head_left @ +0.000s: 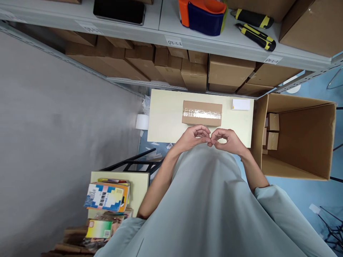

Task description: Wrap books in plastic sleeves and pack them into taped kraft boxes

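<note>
Grey wall (53, 117): it fills the left of our frame, while blue floor (302, 189) shows at the right.
Pale surface (163, 121): we have it in the middle of the frame, just below the shelf.
Taped box (202, 113): it lies at the centre of the pale surface, a strip of shiny clear tape running along its top, just above our hands in the frame.
Left hand (196, 137): fingers curled, thumb and fingertips drawn in toward the other hand.
Right hand (225, 138): curled likewise; our hands meet at the fingertips, and we cannot tell whether something small is pinched between them.
White box (240, 104): small, at the upper right corner of the pale surface, apart from our hands.
Open carton (300, 139): large, at the right of the frame beside the pale surface, with small boxes (272, 141) inside it.
Shelf (203, 42): across the top we see a dark phone (119, 11), an orange-and-blue item (205, 16) and two yellow-and-black cutters (256, 36); below them stands a row of brown boxes (194, 75).
Books (105, 197): they sit in the lower left on a second surface (138, 189).
Garment (211, 200): our pale blue-grey cloth covers the bottom middle of the frame.
</note>
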A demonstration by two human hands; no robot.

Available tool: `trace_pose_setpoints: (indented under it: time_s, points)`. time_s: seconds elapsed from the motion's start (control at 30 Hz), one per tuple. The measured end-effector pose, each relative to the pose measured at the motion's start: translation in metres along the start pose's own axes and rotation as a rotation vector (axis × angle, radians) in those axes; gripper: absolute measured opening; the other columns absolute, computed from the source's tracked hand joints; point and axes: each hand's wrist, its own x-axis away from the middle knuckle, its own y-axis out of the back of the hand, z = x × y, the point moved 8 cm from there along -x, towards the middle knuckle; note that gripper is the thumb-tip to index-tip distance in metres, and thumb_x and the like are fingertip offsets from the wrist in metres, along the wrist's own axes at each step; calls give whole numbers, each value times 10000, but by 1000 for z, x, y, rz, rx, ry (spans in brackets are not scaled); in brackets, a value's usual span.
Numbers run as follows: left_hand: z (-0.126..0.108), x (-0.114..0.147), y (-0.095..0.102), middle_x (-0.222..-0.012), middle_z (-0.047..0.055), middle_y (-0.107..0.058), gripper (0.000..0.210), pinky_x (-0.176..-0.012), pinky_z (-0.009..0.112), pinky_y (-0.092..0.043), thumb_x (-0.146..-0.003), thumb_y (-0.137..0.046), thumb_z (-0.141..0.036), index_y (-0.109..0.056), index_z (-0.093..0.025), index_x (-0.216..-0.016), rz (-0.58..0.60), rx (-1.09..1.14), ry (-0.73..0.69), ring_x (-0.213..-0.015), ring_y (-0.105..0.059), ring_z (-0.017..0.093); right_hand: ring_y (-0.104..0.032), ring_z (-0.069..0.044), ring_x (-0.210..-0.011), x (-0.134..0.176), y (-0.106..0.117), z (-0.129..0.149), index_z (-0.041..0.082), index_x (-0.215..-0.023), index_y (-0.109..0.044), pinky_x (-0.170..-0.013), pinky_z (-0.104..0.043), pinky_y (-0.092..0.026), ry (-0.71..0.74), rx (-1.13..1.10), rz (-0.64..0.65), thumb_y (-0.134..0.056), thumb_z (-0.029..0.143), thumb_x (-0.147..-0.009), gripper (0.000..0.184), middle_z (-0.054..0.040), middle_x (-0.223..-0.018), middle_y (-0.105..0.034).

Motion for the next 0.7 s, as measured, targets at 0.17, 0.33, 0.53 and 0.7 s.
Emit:
trace_pose_setpoints:
  time_s: [0.17,0.33,0.53,0.7]
  points:
    - [1,-1,-1,-837,38,-772,469,-803,338,-584,-724,-967,-516,-717,-197,-959,15,0,5,-796,-750,198,-779,-195,-855,1,3,-1,232,-956,-749,-897,-377,-626,2,11,-22,-753,276,-883,85,-13,-888,-809]
    - [6,-2,-2,-838,40,-775,474,-801,341,-578,-721,-969,-510,-710,-199,-967,24,8,8,-801,-756,204,-782,-195,-852,2,4,-4,230,-932,-759,-899,-376,-634,-13,26,-8,-763,301,-888,84,-19,-900,-818]
    - [12,-4,-1,-826,32,-774,498,-789,322,-571,-699,-978,-506,-695,-194,-966,17,14,38,-787,-751,192,-783,-199,-842,0,4,-5,222,-905,-750,-896,-377,-635,-35,19,14,-775,311,-874,97,-27,-884,-825]
    - [17,-6,-1,-815,19,-772,535,-825,326,-564,-690,-977,-521,-678,-188,-983,32,8,71,-800,-753,191,-775,-187,-846,-2,5,-9,214,-896,-744,-907,-353,-622,-50,21,42,-765,282,-858,80,-27,-888,-830]
